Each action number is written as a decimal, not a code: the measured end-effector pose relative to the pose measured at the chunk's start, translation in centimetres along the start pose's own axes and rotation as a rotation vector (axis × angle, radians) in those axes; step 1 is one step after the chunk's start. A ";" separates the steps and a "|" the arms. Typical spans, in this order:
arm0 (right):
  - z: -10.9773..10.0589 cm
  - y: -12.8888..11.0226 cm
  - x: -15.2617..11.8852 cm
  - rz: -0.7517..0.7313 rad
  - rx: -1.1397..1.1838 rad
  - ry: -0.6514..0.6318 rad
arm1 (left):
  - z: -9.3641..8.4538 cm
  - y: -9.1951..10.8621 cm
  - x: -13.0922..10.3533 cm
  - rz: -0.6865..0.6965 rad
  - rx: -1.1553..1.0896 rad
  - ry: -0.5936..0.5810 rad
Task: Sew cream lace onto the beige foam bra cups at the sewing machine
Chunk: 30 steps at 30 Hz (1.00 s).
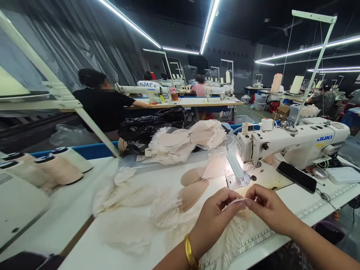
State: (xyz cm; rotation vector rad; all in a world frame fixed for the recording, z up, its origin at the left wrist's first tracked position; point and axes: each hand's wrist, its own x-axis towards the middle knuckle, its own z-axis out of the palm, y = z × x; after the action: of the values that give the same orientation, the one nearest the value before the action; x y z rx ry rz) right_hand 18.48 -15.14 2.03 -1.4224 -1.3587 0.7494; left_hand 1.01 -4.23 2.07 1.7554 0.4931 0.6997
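Observation:
My left hand (222,212) and my right hand (268,206) meet in front of the sewing machine (292,140), thumbs and fingers pinched together. Between them they grip the edge of a pale fabric piece (234,203), whose fringed part hangs down towards the table edge. What lies inside the curled fingers is hidden. Just beyond my hands is the lit needle area with its metal plate (237,182). Left of them lie beige cup-shaped pieces (194,193) and cream fringed lace (165,212), spread over the white table.
A pile of lace and cup pieces (185,138) sits at the table's back. A black phone (296,177) rests by the machine base. Thread cones (59,168) stand at left beside a slanted metal post (95,127). A person in black (98,105) works at another machine beyond.

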 end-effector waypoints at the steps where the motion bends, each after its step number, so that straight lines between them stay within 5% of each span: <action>1: 0.1 0.1 0.4 0.065 0.092 0.005 | 0.0 0.1 0.1 -0.125 -0.110 -0.020; 5: 0.4 0.9 1.6 0.148 0.173 0.077 | 0.1 0.4 0.4 -0.425 -0.443 -0.034; 12: 1.0 1.4 0.7 -0.148 -0.209 0.301 | 0.2 -0.5 0.7 -0.511 -0.501 0.053; 15: 1.4 0.9 0.1 -0.180 -0.242 0.222 | 0.3 -0.9 0.7 -0.503 -0.513 0.074; 21: 2.2 0.9 0.1 0.013 -0.264 0.091 | 0.6 -0.4 0.7 -0.506 -0.594 0.050; 25: 2.2 1.2 1.0 0.172 -0.096 0.018 | 0.6 -0.1 0.6 -0.509 -0.621 0.046; 30: 2.1 1.7 1.5 0.194 0.117 -0.093 | 0.8 -0.3 0.4 -0.446 -0.494 0.160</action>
State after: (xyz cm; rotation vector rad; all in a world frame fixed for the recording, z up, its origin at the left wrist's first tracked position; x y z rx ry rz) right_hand 17.39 -13.00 0.09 -1.4545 -1.2368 1.0163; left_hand 1.90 -4.43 1.69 1.0839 0.7234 0.5805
